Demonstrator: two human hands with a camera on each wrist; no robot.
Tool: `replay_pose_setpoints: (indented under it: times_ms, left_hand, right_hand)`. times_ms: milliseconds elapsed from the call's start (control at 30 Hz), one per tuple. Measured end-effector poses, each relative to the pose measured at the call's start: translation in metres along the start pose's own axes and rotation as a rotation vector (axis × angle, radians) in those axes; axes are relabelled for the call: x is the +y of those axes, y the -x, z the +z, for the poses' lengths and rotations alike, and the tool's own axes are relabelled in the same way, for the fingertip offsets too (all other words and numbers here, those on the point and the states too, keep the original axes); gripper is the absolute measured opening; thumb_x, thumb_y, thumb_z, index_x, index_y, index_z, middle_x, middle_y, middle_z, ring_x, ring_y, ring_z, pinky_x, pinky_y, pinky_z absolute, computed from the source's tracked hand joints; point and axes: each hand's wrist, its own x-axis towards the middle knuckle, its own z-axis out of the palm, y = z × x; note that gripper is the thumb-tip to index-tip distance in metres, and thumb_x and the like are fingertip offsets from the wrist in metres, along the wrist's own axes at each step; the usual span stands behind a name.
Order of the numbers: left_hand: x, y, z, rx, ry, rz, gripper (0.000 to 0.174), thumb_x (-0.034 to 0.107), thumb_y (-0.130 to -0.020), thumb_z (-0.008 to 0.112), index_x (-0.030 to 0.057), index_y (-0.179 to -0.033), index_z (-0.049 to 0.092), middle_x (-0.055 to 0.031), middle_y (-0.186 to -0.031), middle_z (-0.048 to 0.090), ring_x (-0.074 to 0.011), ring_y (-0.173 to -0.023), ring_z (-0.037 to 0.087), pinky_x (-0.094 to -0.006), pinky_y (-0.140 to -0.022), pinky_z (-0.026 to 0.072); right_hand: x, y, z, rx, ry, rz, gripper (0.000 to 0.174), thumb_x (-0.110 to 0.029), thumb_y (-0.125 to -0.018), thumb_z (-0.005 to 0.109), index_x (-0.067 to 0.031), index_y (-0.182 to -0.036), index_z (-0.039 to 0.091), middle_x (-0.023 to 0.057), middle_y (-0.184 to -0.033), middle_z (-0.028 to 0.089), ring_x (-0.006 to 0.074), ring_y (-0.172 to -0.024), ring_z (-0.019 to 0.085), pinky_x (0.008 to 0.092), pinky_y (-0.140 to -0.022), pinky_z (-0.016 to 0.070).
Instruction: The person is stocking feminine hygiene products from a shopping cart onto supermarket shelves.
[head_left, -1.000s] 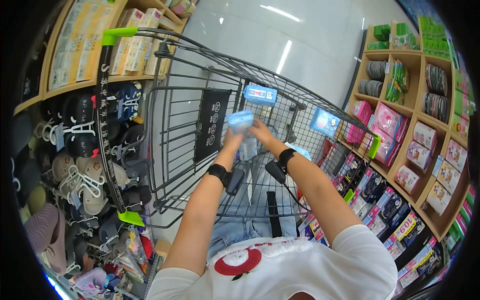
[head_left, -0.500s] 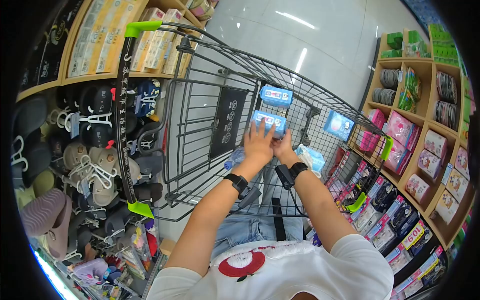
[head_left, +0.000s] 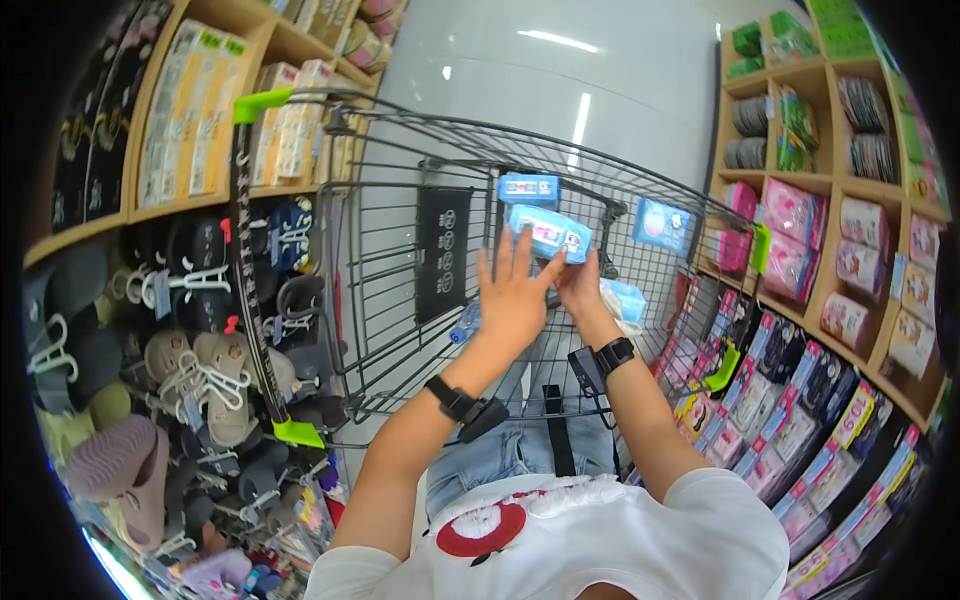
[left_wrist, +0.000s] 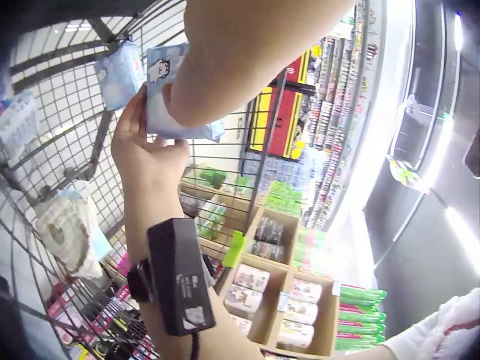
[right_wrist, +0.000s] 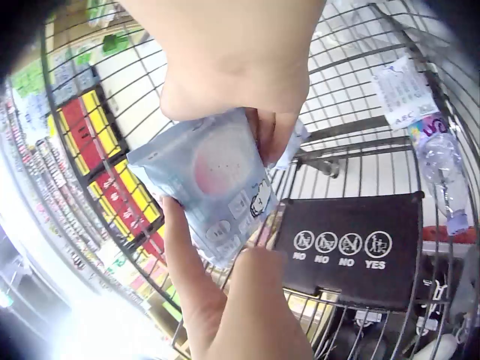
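A light-blue soft pack (head_left: 550, 234) sits tilted in the right hand (head_left: 578, 285), above the inside of a wire cart (head_left: 400, 118). In the left wrist view the right hand (left_wrist: 150, 161) grips one edge of the pack (left_wrist: 159, 112). Spread, fairly straight fingers of the left hand (head_left: 515, 305) lie against the pack's near side. In the right wrist view the left hand (right_wrist: 232, 307) touches the lower part of the pack (right_wrist: 214, 180) with finger and thumb, and the right hand (right_wrist: 232, 75) holds it from above.
Two more blue packs (head_left: 528, 188) (head_left: 660, 224) are in the cart, at its far side and right. Another blue pack (head_left: 626, 300) lies beside white material, and a bottle (head_left: 465, 323) is left of the hands. Shelves (head_left: 850, 190) and hanging slippers (head_left: 215, 380) flank the cart.
The held pack has moved right from where both hands had it, and its printed face has come into view and tilted. The left hand's fingers have spread and shifted slightly down its near side.
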Motion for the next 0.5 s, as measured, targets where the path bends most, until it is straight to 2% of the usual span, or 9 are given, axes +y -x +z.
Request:
replay_pose_setpoints:
  times_ms: [33, 133, 167, 267, 300, 400, 433, 500]
  left_hand:
    - [0.003, 0.002, -0.009, -0.007, -0.001, 0.026, 0.07, 0.011, -0.065, 0.062, 0.0354, -0.128, 0.045, -0.0165, -0.141, 0.024, -0.0396, -0.132, 0.016, -0.0608, -0.099, 0.0189]
    - [0.019, 0.011, -0.032, 0.0, 0.001, 0.056, 0.072, 0.009, -0.065, 0.061, 0.0377, -0.129, 0.044, -0.0187, -0.142, 0.02, -0.0436, -0.132, 0.012, -0.0608, -0.099, 0.0187]
    - [0.023, 0.013, -0.039, -0.032, 0.018, 0.06, 0.071, 0.008, -0.065, 0.06, 0.0385, -0.128, 0.045, -0.023, -0.143, 0.015, -0.0468, -0.132, 0.007, -0.0614, -0.098, 0.0182]
    - [0.032, 0.016, -0.053, -0.002, 0.088, 0.063, 0.068, 0.007, -0.066, 0.058, 0.0371, -0.127, 0.048, -0.0266, -0.143, 0.01, -0.048, -0.132, 0.005, -0.0616, -0.098, 0.0172]
    - [0.035, 0.015, -0.056, 0.047, 0.103, 0.093, 0.063, 0.004, -0.067, 0.057, 0.0314, -0.123, 0.053, -0.029, -0.143, 0.01, -0.0474, -0.133, 0.008, -0.0568, -0.1, 0.0184]
    - [0.037, 0.005, -0.059, 0.111, 0.245, 0.213, 0.066, 0.002, -0.065, 0.058, 0.0331, -0.123, 0.053, -0.0275, -0.141, 0.016, -0.0472, -0.129, 0.019, -0.0538, -0.099, 0.0237]
    - [0.04, 0.002, -0.061, 0.141, 0.235, 0.251, 0.064, -0.001, -0.063, 0.056, 0.0287, -0.119, 0.057, -0.0263, -0.14, 0.02, -0.0442, -0.123, 0.029, -0.0457, -0.099, 0.0287]
    - [0.046, -0.004, -0.067, 0.158, 0.259, 0.279, 0.063, -0.001, -0.063, 0.057, 0.0266, -0.119, 0.058, -0.0255, -0.139, 0.024, -0.0416, -0.12, 0.034, -0.0435, -0.096, 0.0317]
  right_hand:
    - [-0.017, 0.016, 0.026, 0.012, -0.013, -0.07, 0.039, -0.035, -0.092, 0.039, -0.0096, -0.122, 0.045, 0.007, -0.119, 0.053, 0.0193, -0.112, 0.05, 0.0363, -0.091, 0.0428]
    - [-0.037, 0.024, 0.034, -0.156, 0.027, -0.248, 0.037, -0.031, -0.091, 0.04, -0.0088, -0.12, 0.046, 0.0063, -0.121, 0.051, 0.0191, -0.113, 0.049, 0.0336, -0.093, 0.0403]
    - [-0.041, 0.024, 0.033, -0.205, 0.055, -0.299, 0.038, -0.028, -0.091, 0.039, -0.0068, -0.121, 0.046, 0.0071, -0.123, 0.049, 0.0188, -0.114, 0.048, 0.0322, -0.095, 0.0386]
    - [-0.057, 0.036, 0.04, -0.216, 0.218, -0.434, 0.041, -0.025, -0.092, 0.039, -0.0061, -0.129, 0.04, 0.0076, -0.116, 0.052, 0.0174, -0.109, 0.051, 0.0295, -0.092, 0.0423]
    - [-0.061, 0.038, 0.042, -0.196, 0.259, -0.47, 0.044, -0.022, -0.089, 0.04, -0.0055, -0.13, 0.038, 0.0079, -0.118, 0.051, 0.0153, -0.108, 0.051, 0.0282, -0.091, 0.042]
    - [-0.072, 0.05, 0.038, -0.194, 0.412, -0.616, 0.047, -0.022, -0.088, 0.04, -0.004, -0.13, 0.038, 0.0079, -0.12, 0.05, 0.0143, -0.107, 0.051, 0.027, -0.089, 0.0421]
    - [-0.083, 0.073, 0.053, -0.221, 0.297, -0.557, 0.046, -0.02, -0.087, 0.04, -0.0018, -0.129, 0.04, 0.0095, -0.13, 0.043, 0.0197, -0.117, 0.043, 0.0315, -0.1, 0.0315]
    - [-0.089, 0.077, 0.031, -0.336, 0.425, -0.606, 0.046, -0.022, -0.088, 0.039, -0.0013, -0.129, 0.039, 0.0091, -0.13, 0.042, 0.02, -0.117, 0.043, 0.0315, -0.1, 0.0315]
